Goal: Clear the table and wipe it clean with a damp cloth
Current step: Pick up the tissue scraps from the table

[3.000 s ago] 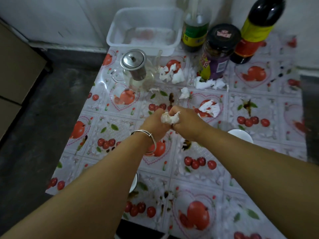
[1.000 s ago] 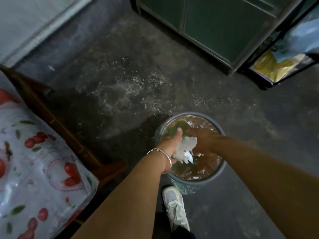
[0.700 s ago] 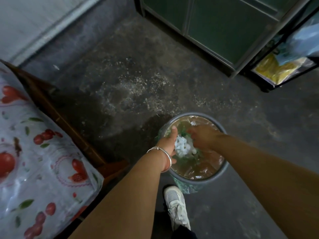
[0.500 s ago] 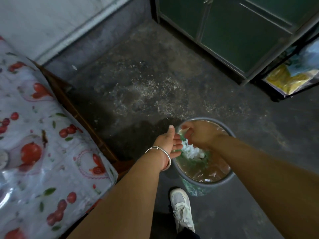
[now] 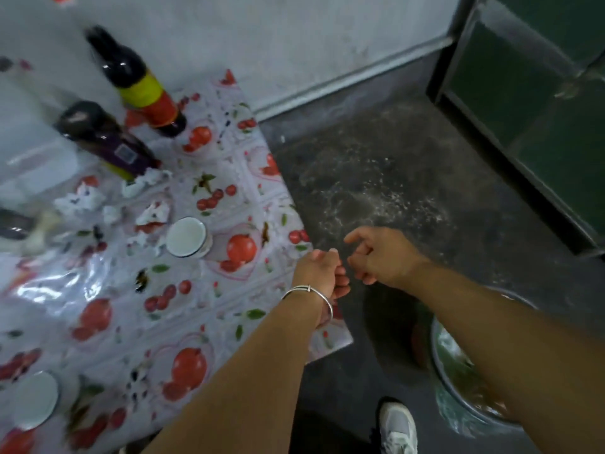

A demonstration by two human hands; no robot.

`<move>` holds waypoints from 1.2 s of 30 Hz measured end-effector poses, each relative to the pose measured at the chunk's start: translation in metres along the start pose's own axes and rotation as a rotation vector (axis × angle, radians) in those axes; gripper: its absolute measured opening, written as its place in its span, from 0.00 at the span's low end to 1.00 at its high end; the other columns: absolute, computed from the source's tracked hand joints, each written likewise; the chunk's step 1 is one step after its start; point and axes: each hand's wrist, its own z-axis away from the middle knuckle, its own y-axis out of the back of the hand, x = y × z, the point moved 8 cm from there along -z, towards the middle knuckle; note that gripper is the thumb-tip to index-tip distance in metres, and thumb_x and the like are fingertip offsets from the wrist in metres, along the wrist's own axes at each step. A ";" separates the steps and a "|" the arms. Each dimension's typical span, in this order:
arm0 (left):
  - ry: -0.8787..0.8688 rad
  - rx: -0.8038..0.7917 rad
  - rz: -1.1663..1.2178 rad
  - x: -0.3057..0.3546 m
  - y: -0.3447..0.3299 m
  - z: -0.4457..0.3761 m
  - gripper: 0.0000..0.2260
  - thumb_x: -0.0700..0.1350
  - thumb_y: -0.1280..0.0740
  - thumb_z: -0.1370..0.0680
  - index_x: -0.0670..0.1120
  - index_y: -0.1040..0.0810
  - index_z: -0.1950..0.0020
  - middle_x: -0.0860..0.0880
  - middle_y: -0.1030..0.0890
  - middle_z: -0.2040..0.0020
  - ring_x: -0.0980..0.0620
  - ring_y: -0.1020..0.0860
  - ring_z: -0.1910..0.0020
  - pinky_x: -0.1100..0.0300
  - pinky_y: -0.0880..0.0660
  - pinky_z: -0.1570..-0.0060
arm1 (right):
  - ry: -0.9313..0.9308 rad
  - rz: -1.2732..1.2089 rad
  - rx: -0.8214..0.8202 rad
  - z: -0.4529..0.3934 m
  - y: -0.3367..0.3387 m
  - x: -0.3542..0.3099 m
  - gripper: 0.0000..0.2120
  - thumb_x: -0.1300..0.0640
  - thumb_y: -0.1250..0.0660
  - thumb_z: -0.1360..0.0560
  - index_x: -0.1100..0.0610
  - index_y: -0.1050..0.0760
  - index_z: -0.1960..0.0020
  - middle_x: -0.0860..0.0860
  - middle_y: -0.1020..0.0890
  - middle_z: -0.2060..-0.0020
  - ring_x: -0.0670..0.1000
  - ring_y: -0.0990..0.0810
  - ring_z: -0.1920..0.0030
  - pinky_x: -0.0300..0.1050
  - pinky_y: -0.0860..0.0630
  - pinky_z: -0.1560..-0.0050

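Single head-worn wide-angle view, looking forward and steeply down from above the person's own forearms. The counter [image 5: 137, 290] fills the left half, the floor [image 5: 409, 178] the right, a wall [image 5: 262, 34] runs along the top; both hands sit near centre, close to the lens.

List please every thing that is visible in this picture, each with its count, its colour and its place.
Table: one, under a white plastic cloth with red fruit print, left half.
Sauce bottle: one, dark with yellow and red label, far end by the wall.
Jar: one, dark with purple label, in front of the bottle.
Crumpled tissues: several, white, middle of the table.
Cups: two, white; one mid-table, one near the lower left edge.
Bin: one, grey, lined, on the floor at right.
Cabinet: one, green, upper right.
Shoe: one, white, bottom.
Left hand: bangle on the wrist, holds nothing.
Right hand: loosely curled, holds nothing.
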 end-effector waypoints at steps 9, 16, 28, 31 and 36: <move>-0.066 0.063 0.095 0.017 0.152 0.010 0.12 0.42 0.42 0.20 0.43 0.31 0.63 0.46 0.29 0.70 0.52 0.30 0.76 0.65 0.28 0.77 | 0.165 0.126 -0.025 -0.016 -0.116 -0.112 0.11 0.65 0.34 0.27 0.60 0.25 0.44 0.54 0.23 0.63 0.52 0.22 0.67 0.37 0.24 0.70; -0.142 0.153 0.071 0.030 0.249 0.010 0.10 0.38 0.40 0.21 0.43 0.29 0.63 0.45 0.27 0.69 0.57 0.28 0.81 0.64 0.27 0.76 | 0.277 0.246 -0.036 -0.027 -0.189 -0.180 0.13 0.63 0.34 0.27 0.60 0.25 0.43 0.55 0.20 0.59 0.51 0.20 0.66 0.41 0.21 0.65; -0.205 0.358 -0.147 0.047 0.351 -0.019 0.09 0.34 0.33 0.28 0.46 0.29 0.54 0.48 0.26 0.64 0.46 0.25 0.61 0.47 0.22 0.49 | 0.451 0.447 -0.087 -0.071 -0.257 -0.259 0.15 0.68 0.36 0.28 0.62 0.23 0.42 0.57 0.20 0.50 0.54 0.22 0.49 0.48 0.24 0.42; -0.204 0.414 -0.259 0.053 0.364 -0.033 0.16 0.39 0.29 0.30 0.46 0.29 0.45 0.49 0.25 0.58 0.49 0.26 0.57 0.54 0.23 0.51 | 0.517 0.573 -0.077 -0.092 -0.265 -0.277 0.16 0.68 0.37 0.27 0.62 0.23 0.40 0.58 0.22 0.42 0.56 0.24 0.43 0.46 0.28 0.39; -0.220 0.449 -0.516 0.068 0.364 -0.064 0.29 0.42 0.26 0.33 0.44 0.33 0.35 0.43 0.31 0.39 0.45 0.29 0.41 0.55 0.30 0.42 | 0.513 0.801 -0.132 -0.145 -0.273 -0.278 0.22 0.63 0.33 0.28 0.54 0.28 0.34 0.57 0.29 0.38 0.58 0.29 0.38 0.46 0.31 0.40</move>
